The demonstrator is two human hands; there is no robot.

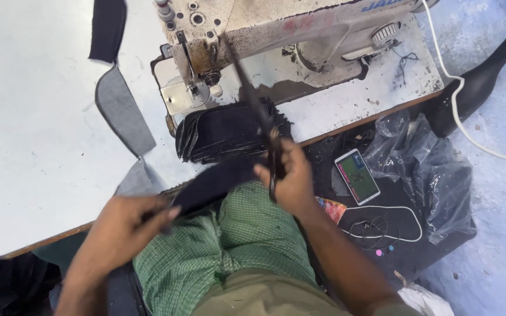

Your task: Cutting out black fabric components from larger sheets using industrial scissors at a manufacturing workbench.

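Note:
My left hand [127,225] pinches the near end of a long black fabric piece [221,178] that stretches across my lap toward my right hand. My right hand [288,178] grips a pair of dark scissors [259,111] by the handles, with the blades pointing up and away toward the sewing machine. Just beyond the hands, a stack of black fabric pieces [226,131] lies on the table edge under the machine head.
A worn white sewing machine [276,35] stands on the white table [36,146]. Grey fabric [121,114] and black fabric [108,26] pieces lie at its left. A lit phone [356,175], earphones [382,225] and a clear plastic bag [428,169] rest at my right.

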